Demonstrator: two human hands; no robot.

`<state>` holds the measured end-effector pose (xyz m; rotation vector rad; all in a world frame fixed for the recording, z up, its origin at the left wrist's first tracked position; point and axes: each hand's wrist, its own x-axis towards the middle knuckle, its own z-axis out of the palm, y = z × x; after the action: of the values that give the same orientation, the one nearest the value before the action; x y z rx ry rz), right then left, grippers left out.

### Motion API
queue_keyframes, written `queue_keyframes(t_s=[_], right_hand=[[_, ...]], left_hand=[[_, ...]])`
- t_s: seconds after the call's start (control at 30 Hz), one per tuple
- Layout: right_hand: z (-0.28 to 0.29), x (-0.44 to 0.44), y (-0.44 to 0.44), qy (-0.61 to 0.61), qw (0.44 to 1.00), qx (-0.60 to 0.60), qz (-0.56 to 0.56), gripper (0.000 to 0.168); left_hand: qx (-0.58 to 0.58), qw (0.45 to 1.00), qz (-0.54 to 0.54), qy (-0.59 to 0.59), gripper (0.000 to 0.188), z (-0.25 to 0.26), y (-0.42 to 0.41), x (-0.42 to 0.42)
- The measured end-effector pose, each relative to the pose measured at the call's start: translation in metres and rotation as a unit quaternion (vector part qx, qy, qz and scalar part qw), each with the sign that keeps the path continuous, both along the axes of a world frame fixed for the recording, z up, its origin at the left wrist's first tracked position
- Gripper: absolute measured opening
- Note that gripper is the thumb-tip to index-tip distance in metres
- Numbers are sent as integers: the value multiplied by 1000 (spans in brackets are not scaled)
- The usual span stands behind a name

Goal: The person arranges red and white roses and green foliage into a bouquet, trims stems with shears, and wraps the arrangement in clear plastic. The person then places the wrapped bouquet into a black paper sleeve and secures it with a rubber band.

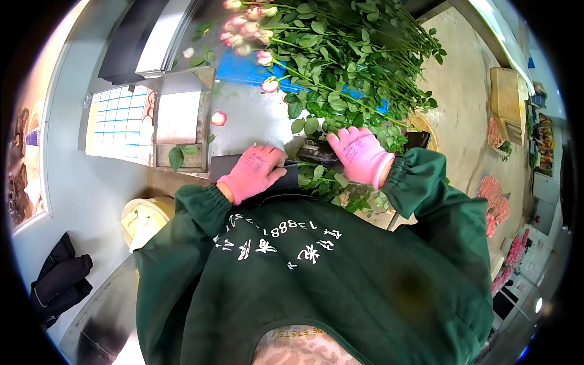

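Note:
My left hand (256,174), in a pink work glove, rests over a dark sheet or wrap (288,175) at the near edge of the metal table; its fingers are curled, and whether they grip it I cannot tell. My right hand (358,153), in the same kind of glove, lies on a black object (319,151), perhaps a tool, with the fingers partly hidden. Beyond it lies a pile of long-stemmed roses (346,68), the pink-edged white blooms (248,29) pointing left. Leafy stems (321,175) lie between my hands, close to my green apron.
On the left stand a wooden-framed tray (204,137), a printed grid sheet (121,117) and stacked boards (157,41). A bin (162,207) is below them. A loose petal (219,118) lies on the table. Bunches of pink flowers (492,200) are on the floor at right.

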<state>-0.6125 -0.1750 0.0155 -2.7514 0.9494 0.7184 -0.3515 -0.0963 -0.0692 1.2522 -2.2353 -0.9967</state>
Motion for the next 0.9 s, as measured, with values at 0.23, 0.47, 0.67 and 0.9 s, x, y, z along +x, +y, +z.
queue_keyframes(t_s=[0.23, 0.47, 0.67, 0.9], right_hand=[[-3, 40, 1, -9, 982, -50, 180, 37], [-30, 51, -60, 96, 988, 71, 94, 38], [-75, 21, -83, 1, 990, 52, -134, 39], [-33, -1, 27, 74, 942, 263, -195, 44]], left_hand=[[-53, 998, -13, -36, 17, -10, 0, 0], [-204, 976, 76, 18, 16, 35, 5, 21], [473, 772, 276, 323, 32, -81, 104, 39], [527, 503, 307, 613, 47, -118, 63, -77]])
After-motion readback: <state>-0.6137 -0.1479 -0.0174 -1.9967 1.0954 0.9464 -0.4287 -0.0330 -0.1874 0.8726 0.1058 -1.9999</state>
